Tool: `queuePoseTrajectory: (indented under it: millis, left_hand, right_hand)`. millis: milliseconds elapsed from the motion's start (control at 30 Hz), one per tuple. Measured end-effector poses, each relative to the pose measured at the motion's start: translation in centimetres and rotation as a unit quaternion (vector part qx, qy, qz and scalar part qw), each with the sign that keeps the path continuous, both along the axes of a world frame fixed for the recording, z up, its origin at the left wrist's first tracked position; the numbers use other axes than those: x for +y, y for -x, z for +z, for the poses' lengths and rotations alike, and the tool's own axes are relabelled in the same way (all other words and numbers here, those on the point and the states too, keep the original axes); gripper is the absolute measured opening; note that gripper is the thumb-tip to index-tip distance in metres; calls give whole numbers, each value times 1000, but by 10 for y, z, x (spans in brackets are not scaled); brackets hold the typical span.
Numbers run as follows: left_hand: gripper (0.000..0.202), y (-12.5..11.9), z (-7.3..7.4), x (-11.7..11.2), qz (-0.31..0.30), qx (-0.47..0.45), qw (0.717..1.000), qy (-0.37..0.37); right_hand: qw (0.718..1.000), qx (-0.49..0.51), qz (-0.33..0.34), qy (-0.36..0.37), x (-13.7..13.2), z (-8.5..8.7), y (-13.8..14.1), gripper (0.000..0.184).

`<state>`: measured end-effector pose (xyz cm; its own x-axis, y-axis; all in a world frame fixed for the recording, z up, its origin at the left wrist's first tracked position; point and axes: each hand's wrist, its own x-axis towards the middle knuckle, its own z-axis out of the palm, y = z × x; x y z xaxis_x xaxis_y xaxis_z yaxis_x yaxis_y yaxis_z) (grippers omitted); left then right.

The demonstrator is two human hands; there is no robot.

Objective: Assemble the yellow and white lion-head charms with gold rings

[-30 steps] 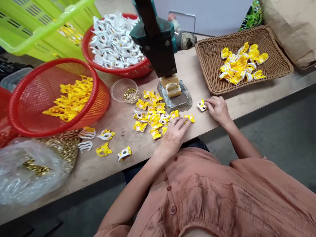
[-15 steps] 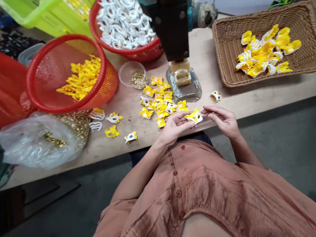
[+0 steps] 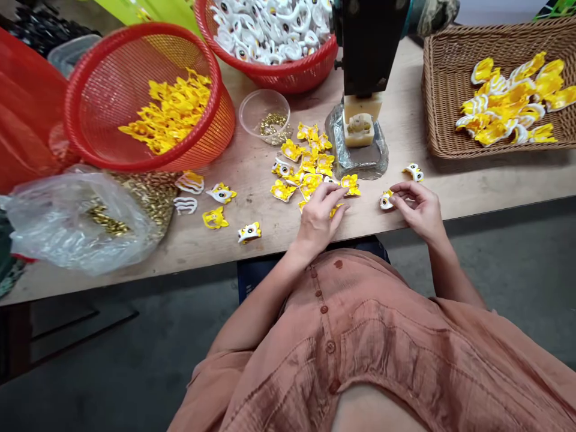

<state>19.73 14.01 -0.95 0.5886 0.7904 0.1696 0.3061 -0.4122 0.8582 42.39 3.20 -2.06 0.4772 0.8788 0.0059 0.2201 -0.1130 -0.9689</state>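
Observation:
My left hand [image 3: 320, 217] rests on the near edge of a pile of small yellow and white plastic pieces [image 3: 306, 165] on the wooden table [image 3: 472, 180], its fingers on a yellow piece [image 3: 333, 209]. My right hand [image 3: 416, 207] pinches a white and yellow piece [image 3: 386, 200] just above the table's front edge. Another such piece [image 3: 414, 173] lies a little beyond my right hand. Behind the pile a dark press [image 3: 369, 42] stands over a pale block [image 3: 359, 125] on a grey base [image 3: 362, 157].
A red basket of yellow parts [image 3: 148, 99] lies tipped at left, a red basket of white parts [image 3: 274, 36] behind it. A wicker tray [image 3: 443, 108] with joined pieces is at right. A clear cup of brass bits [image 3: 265, 117] and a plastic bag [image 3: 76, 222] sit left.
Both hands were raised together holding one piece. Now my right hand holds it by the table edge and my left hand has gone back down onto the pile. The view shifted left.

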Motion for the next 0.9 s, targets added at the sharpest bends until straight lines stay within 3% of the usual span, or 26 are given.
queuePoseTrajectory:
  millis: [100, 200, 267, 300, 400, 467, 600, 733, 900]
  left_hand:
    - [21, -15, -6, 24, -43, 108, 990, -85]
    - [10, -26, -6, 31, -12, 65, 997, -28]
    - [16, -26, 0, 27, 27, -35, 993, 110]
    - [24, -24, 4, 24, 42, -87, 974, 203]
    - [41, -17, 17, 16, 56, -187, 874, 445]
    - [43, -15, 23, 12, 56, -212, 826, 520]
    - [39, -25, 19, 6, 56, -207, 792, 571]
    - [38, -42, 5, 0, 40, -172, 786, 593]
    - [34, -45, 4, -7, 41, -161, 782, 600]
  right_hand:
    - [992, -124, -16, 1, 0, -2, -13, 17]
    - [961, -274, -44, -13, -6, -1, -21, 20]
    - [939, -339, -48, -12, -12, -1, -22, 24]
    - [933, -357, -44, -11, -16, -1, -21, 25]
    - [922, -388, -9, -14, -27, -4, -18, 27]
    - [913, -406, 18, -13, -31, -9, -16, 29]
    - [903, -430, -6, 11, -32, -26, -24, 27]
    - [902, -427, -58, 12, -33, -40, -38, 30]
    - [901, -433, -30, -24, -34, -44, -40, 29]
